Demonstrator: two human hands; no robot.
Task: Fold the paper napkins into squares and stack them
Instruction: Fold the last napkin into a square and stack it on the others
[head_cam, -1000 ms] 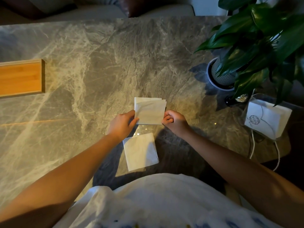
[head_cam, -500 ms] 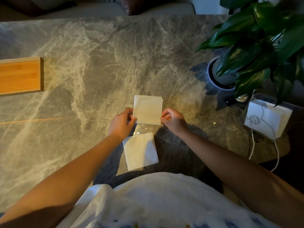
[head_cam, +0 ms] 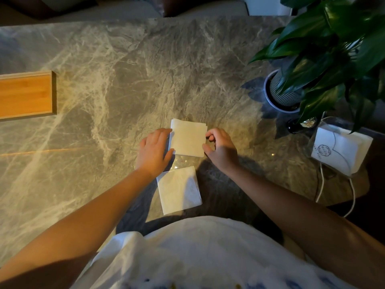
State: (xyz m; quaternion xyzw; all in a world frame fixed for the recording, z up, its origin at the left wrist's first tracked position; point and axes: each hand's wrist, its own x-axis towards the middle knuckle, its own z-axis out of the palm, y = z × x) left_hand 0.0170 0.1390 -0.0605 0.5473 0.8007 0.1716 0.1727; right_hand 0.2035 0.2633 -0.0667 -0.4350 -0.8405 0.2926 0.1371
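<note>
I've got the folded napkin (head_cam: 188, 138) flat on the bench (head_cam: 125, 80), left hand (head_cam: 155, 152) and right hand (head_cam: 221, 150) loosely open flanking it; square edges before stacking at six o'clock.

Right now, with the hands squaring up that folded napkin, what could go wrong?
1. The folded napkin between the left hand and right hand shows layers peeking out at its far edge, so it may end up uneven.
2. The other folded napkin lies apart, nearer the person and turned at a slight angle; stacked as they lie, their edges would not match.
3. Light paper on the smooth marble table could slide when released.
</note>
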